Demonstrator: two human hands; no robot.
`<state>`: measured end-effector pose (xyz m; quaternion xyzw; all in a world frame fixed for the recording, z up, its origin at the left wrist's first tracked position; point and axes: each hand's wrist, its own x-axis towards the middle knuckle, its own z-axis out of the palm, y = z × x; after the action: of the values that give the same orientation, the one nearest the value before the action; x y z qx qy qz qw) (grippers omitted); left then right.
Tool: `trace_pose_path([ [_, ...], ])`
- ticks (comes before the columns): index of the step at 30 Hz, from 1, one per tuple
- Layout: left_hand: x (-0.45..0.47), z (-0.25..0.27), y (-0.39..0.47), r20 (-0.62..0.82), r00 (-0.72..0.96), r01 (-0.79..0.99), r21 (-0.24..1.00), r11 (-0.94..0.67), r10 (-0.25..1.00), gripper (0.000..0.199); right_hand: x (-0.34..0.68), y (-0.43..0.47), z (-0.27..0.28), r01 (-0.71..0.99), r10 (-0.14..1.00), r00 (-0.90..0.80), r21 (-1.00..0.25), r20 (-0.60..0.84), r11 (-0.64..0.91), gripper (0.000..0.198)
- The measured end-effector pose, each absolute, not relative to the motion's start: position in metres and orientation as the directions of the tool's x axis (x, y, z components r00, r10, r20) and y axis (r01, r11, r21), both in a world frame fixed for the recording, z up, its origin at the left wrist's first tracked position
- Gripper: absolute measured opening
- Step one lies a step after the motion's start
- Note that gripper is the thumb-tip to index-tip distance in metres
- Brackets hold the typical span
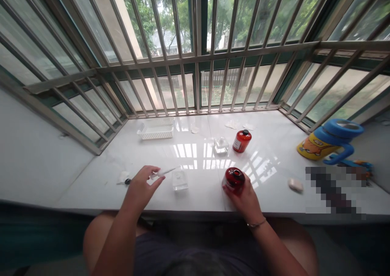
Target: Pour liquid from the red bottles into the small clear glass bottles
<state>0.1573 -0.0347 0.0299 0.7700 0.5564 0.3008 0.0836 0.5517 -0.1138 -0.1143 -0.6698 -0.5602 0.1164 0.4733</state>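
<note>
My left hand (144, 185) pinches a slim, pale dropper-like piece (164, 172) between thumb and fingers, its thin tip pointing right. Just below and beyond that tip stands a clear square glass container (179, 181). My right hand (245, 199) is wrapped around a red bottle (234, 177), whose uncapped neck faces up near the table's front edge. To the left of my left hand, a small black cap (127, 181) lies by a crumpled white tissue (123, 176). A second red bottle (242, 142), with its black cap on, stands farther back beside another clear glass container (221, 145).
A white perforated basket (157, 132) sits at the back left of the glossy white table (195, 201). White scraps (231, 124) lie near the window bars. On the right are a small pale lump (295, 185), a blue and yellow mug-like flask (330, 142) and a blurred-out patch.
</note>
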Motion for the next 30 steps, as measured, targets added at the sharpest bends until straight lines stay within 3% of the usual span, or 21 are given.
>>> trace_pose_path([
  [6,0.158,0.029,-0.034,0.382,0.4,0.826,0.243,-0.508,0.833,0.012,0.534,-0.109,-0.116,0.665,0.861,0.249,-0.725,0.443,0.181,0.089],
  [11,0.15,0.036,-0.029,0.331,0.459,0.846,0.121,-0.52,0.825,0.02,0.534,-0.109,-0.117,0.671,0.859,0.25,-0.719,0.446,0.178,0.091],
  [21,0.16,0.065,-0.021,0.303,0.591,0.777,0.035,-0.628,0.748,0.031,0.536,-0.109,-0.118,0.668,0.867,0.244,-0.723,0.435,0.175,0.091],
  [30,0.159,0.07,-0.016,0.265,0.594,0.773,0.072,-0.63,0.759,0.034,0.536,-0.11,-0.115,0.66,0.874,0.23,-0.729,0.428,0.183,0.089],
])
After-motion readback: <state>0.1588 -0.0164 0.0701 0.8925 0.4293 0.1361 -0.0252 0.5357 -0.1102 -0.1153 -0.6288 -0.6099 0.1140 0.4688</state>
